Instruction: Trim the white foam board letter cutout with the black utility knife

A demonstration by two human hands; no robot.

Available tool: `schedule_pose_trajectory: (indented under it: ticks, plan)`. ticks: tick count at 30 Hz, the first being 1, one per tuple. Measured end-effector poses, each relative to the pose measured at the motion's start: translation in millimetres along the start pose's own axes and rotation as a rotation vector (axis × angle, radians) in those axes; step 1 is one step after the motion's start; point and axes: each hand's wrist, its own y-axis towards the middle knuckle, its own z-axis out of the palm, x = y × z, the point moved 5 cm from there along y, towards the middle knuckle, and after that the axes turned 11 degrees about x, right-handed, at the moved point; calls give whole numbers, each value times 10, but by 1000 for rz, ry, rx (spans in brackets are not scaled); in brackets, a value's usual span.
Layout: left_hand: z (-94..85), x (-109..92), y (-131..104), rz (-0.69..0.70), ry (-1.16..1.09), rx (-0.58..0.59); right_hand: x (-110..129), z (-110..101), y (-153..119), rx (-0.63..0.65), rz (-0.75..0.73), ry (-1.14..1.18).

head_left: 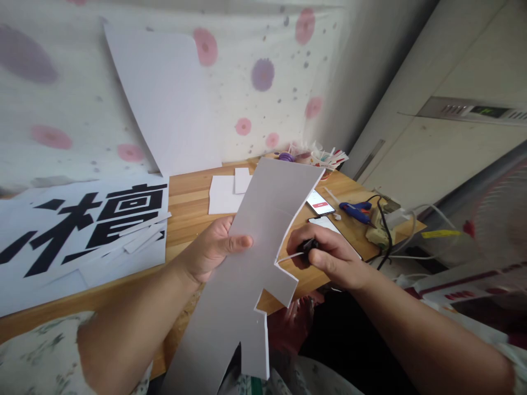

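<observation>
A white foam board [247,263] with notches cut along its right edge is held tilted over the table's front edge. My left hand [218,247] grips its left edge, the thumb lying across the face. My right hand [325,255] is closed around a black-handled cutting tool [308,247]. From it a thin, pale, blade-like tip reaches left and touches the inner corner of a notch. The fingers hide most of the handle, so its exact kind is unclear.
Left on the wooden table [185,195] lies a sheet with a large black character [119,219], topped by white strips. Behind are smaller white pieces [224,195]; rightward, two phones [320,202], a blue glue gun [356,211] and cables. A large white sheet [168,99] leans on the wall.
</observation>
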Motion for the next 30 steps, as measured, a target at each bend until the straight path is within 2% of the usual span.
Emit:
schedule_pose_trajectory:
  ticks: [5,8,16,30]
  plan:
    - [2,-9,-7,-6,-4,-6,104,70,-19,52,-120,-412]
    - [-5,-15,-11,-6,1,-7,121,125,-14,39,-143,-529]
    - [34,-28,-17,-5,26,2,92,230,25,41,-138,-681]
    - [67,-40,-33,-8,35,-17,85,278,103,61,-152,-743]
